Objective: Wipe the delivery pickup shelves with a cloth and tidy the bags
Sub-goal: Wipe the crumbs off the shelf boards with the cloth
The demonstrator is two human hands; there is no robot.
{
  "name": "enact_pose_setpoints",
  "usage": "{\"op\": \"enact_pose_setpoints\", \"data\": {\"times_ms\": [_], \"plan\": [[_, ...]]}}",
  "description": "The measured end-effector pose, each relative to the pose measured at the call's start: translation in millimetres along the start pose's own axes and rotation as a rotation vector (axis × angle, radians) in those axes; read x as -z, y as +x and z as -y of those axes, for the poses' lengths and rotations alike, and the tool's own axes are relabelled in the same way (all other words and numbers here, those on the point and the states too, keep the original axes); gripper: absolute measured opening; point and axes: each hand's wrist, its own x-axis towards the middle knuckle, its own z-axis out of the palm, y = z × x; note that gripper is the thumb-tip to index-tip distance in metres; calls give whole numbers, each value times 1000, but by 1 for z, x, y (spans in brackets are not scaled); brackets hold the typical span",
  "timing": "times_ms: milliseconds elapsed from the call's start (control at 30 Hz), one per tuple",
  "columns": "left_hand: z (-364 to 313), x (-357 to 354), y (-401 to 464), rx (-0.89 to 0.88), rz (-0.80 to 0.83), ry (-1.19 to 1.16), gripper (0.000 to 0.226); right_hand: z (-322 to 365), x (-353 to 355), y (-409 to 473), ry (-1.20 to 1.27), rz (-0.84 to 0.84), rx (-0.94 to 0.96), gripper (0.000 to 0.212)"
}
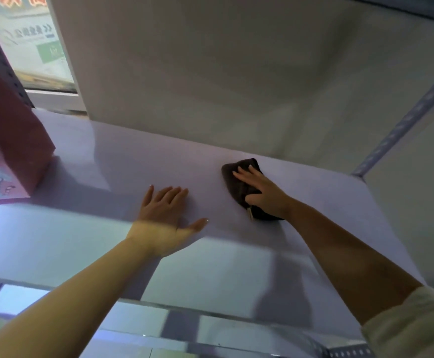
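Shelf (pixel 112 161) runs wide, mostly bare; pink bag (pixel 11 140) stands at 9 o'clock, well apart from both hands. Left hand (pixel 164 218) flat, fingers spread, holds nothing. Right hand (pixel 259 192) presses cloth (pixel 236 187), fingers straight pointing 11, thumb tucked at its edge; cloth's long axis runs 11–5, so probably next stroke goes left toward 9.

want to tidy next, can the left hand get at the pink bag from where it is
Probably yes: the left hand lies flat on the shelf, and only bare shelf shows between it and the pink bag to its left.
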Motion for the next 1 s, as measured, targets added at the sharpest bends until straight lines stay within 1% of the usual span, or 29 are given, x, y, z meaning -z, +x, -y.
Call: {"op": "enact_pose_setpoints", "data": {"times_ms": [100,200,267,333,400,467,567,600,667,767,867,933,1000], "plan": [[1,3,0,3,29,36,101,2,-15,-32,11,-37,35,79],[1,5,1,7,63,74,103,10,-27,-68,28,-68,-25,77],[0,8,1,23,101,76,106,20,-34,-91,33,-102,-98,79],[1,11,-1,23,136,76,109,27,-43,-109,-37,-167,-176,81],[7,15,-6,-8,176,76,108,31,-54,-122,-115,-247,-300,84],[20,20,-15,-23,187,46,105,41,-66,-127,-104,-312,-444,77],[45,27,-28,22,111,42,98,69,-89,-115,-158,-363,-577,64],[52,28,-30,41,92,46,98,80,-97,-106,-189,-368,-570,63],[60,30,-31,54,84,48,96,99,-109,-82,-214,-351,-484,63],[62,27,-31,42,80,59,94,115,-112,-46,-245,-271,-326,69],[65,26,-30,29,95,72,95,112,-98,-28,-234,-185,-237,74],[69,27,-29,12,101,67,95,99,-87,-28,-255,-190,-247,73],[71,27,-29,8,102,43,96,80,-76,-34,-262,-283,-342,69]]}}
